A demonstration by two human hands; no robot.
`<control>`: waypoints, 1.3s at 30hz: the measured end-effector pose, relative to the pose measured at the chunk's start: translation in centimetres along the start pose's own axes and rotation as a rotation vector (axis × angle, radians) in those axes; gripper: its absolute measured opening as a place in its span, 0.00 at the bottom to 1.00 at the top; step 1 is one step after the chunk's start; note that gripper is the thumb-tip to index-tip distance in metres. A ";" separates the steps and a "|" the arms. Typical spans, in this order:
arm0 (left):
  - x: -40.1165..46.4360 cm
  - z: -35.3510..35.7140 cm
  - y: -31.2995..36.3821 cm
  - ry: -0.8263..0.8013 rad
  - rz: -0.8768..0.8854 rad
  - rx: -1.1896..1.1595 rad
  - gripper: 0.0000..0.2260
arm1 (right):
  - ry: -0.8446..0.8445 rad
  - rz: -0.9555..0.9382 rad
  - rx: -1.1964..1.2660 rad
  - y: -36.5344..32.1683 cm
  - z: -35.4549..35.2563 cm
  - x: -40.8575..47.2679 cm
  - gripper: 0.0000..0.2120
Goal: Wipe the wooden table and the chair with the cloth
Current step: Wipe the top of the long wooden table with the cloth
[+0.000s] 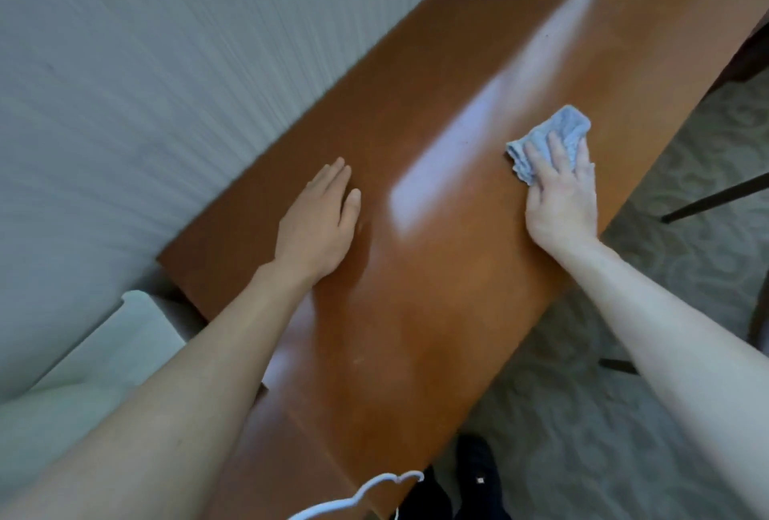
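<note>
A glossy brown wooden table (416, 311) runs diagonally from the bottom middle to the top right. My right hand (561, 195) presses a crumpled light blue cloth (557, 132) flat onto the tabletop near its right edge; the fingers cover the cloth's near part. My left hand (320, 224) lies palm down on the wood left of a bright glare streak, fingers together, holding nothing. Dark chair legs (715, 197) show at the right edge; the rest of the chair is out of view.
A grey-white textured wall (145, 82) lines the table's left side. A pale white object (104, 353) sits low at the left. Patterned carpet (624, 436) lies right of the table. A white cord (362, 494) hangs at the bottom, beside my dark shoe (478, 473).
</note>
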State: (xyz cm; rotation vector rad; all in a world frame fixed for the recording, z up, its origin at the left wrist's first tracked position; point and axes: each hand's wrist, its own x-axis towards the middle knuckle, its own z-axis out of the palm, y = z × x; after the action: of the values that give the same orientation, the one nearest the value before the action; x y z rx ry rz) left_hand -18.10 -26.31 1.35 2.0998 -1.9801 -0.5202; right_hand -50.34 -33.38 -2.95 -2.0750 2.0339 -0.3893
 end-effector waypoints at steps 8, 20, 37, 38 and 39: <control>-4.3 2.6 1.5 -0.120 -0.045 -0.021 0.26 | -0.097 -0.101 -0.014 -4.9 0.4 -7.1 0.29; -3.7 3.1 1.4 -0.147 -0.063 -0.052 0.37 | -0.249 -0.671 0.086 -16.5 3.5 -20.6 0.23; -0.2 6.0 10.1 -0.124 0.213 0.073 0.28 | -0.120 -0.217 -0.150 0.3 -2.9 -9.1 0.32; 0.4 6.4 10.7 -0.122 0.224 0.080 0.28 | -0.110 -0.201 -0.136 1.0 -3.0 -8.3 0.31; 1.1 6.8 11.3 -0.115 0.230 0.080 0.28 | -0.105 -0.184 -0.123 1.5 -3.0 -7.5 0.31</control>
State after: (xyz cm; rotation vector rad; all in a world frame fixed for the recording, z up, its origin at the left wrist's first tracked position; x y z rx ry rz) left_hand -31.14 -27.63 -0.66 1.8888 -2.3057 -0.5359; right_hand -52.82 -25.85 -0.92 -2.3124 1.8579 -0.1832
